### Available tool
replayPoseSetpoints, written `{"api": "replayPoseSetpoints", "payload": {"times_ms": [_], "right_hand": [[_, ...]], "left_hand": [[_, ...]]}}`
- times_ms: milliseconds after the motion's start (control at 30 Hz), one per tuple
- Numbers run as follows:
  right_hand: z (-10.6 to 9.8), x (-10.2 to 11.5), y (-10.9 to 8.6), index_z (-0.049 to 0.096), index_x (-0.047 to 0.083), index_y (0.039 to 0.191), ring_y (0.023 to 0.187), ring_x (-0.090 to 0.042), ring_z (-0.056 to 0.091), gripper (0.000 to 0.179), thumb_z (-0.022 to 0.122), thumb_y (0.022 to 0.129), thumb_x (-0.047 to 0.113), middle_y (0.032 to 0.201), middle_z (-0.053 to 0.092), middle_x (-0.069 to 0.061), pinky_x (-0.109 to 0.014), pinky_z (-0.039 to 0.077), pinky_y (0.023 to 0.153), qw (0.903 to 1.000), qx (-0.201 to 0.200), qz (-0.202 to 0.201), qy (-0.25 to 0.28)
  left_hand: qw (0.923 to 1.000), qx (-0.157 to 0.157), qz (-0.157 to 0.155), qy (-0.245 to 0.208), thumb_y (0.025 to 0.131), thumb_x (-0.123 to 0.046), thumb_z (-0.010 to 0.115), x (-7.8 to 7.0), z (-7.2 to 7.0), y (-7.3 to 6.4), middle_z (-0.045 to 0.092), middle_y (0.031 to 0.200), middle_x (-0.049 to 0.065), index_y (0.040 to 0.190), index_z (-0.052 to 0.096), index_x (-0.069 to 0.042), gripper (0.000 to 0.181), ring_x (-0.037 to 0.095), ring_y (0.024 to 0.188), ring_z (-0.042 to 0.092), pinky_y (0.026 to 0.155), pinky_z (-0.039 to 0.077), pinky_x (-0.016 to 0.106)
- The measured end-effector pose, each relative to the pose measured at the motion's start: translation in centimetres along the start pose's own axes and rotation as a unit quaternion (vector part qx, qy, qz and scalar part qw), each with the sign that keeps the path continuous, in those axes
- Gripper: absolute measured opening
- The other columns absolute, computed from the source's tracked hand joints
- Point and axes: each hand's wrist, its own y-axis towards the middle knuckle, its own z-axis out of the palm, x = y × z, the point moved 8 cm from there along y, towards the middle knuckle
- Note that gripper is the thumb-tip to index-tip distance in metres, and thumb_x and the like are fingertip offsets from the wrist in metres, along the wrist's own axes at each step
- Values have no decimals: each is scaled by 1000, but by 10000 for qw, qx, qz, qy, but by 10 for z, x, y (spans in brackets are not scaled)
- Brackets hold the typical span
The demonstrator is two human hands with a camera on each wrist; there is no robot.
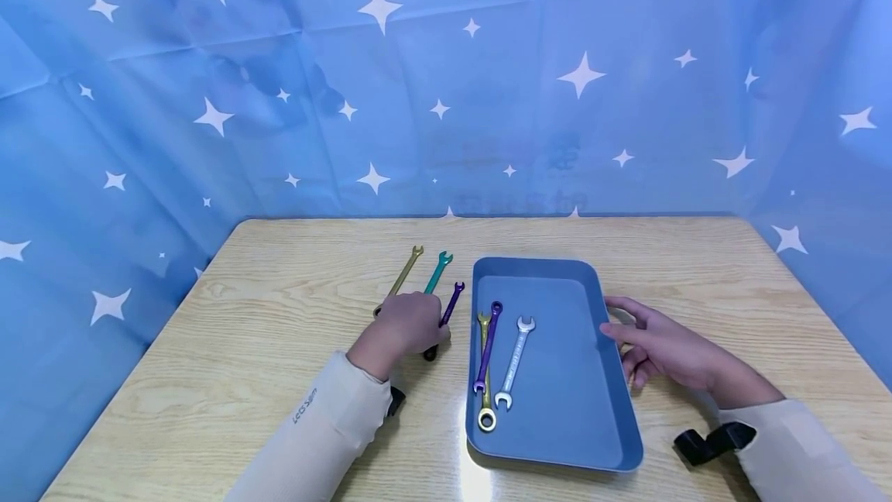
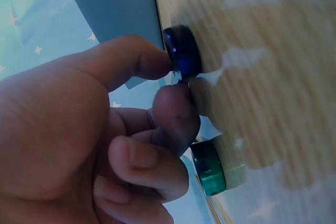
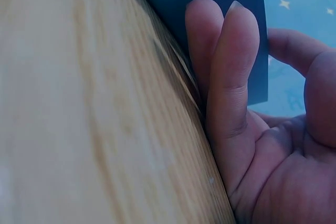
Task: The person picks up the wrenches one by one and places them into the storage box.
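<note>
My left hand (image 1: 411, 322) reaches down to the table left of the tray. Its thumb and index finger pinch a purple wrench (image 2: 182, 51) near the ring end, while the other fingers curl in. Close by lie a green wrench (image 1: 436, 273), partly hidden by the hand, and a gold wrench (image 1: 404, 273). The blue-grey tray (image 1: 567, 378) holds a silver wrench (image 1: 516, 362) and a purple wrench (image 1: 488, 347) crossing a gold one (image 1: 486, 405). My right hand (image 1: 672, 351) rests at the tray's right side, thumb over the rim, fingers loosely extended along the outer wall.
A wooden table (image 1: 265, 378) carries everything. Behind it hangs a blue curtain (image 1: 488, 115) with white stars, also along both sides. A black strap (image 1: 714, 442) with a wrist camera sits by the right sleeve.
</note>
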Motion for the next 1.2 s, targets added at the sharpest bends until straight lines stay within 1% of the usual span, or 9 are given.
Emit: {"api": "replayPoseSetpoints", "payload": {"times_ms": [233,433,633,867,967,1067,1200], "right_hand": [[-2,-1,0,-18,13,158,67,-15,69,81,43,108,32,84,66,-3,-37,59,61,10000,-11,-13,-43],[-2,-1,0,-18,13,158,66,-15,69,81,42,108,32,84,66,-3,-37,59,61,10000,-4,-20,-36],[-2,-1,0,-19,12,158,66,-15,68,81,42,108,32,84,66,-3,-36,59,61,10000,-4,-30,-35],[-1,0,0,-19,12,157,67,-14,69,81,42,108,32,85,66,-2,-36,59,61,10000,22,-36,-1],[0,0,0,-19,11,157,66,-14,69,81,42,109,32,85,66,-2,-36,59,61,10000,28,-30,11],[0,0,0,-19,11,157,66,-14,68,81,42,109,32,85,65,-1,-36,59,61,10000,19,-28,12],[0,0,0,-18,12,158,66,-14,68,81,42,109,32,84,66,-1,-36,59,61,10000,12,-21,2]], "left_hand": [[9997,35,41,-220,93,-31,65,-2,-2,-3,39,47,-6,51,48,-18,48,14,46,43,52,37,34],[9997,80,61,-239,93,-34,66,-1,-1,-2,35,46,-7,51,46,-18,49,13,46,42,52,36,32],[9996,89,47,-276,92,-35,67,0,0,-2,38,46,-6,53,50,-17,47,14,46,45,53,37,32],[9994,126,43,-316,92,-31,68,-1,-1,-3,36,46,-7,52,48,-17,46,14,46,42,52,36,32],[9995,108,45,-283,91,-29,68,-1,-1,-3,36,46,-7,51,47,-18,47,14,46,43,51,36,32],[9997,73,61,-218,92,-29,66,-1,-2,-2,39,47,-6,52,48,-18,45,14,47,45,51,37,32],[9996,-28,126,-247,92,-26,63,0,-4,-2,43,50,-4,58,51,-18,37,15,50,47,52,38,34]]}}
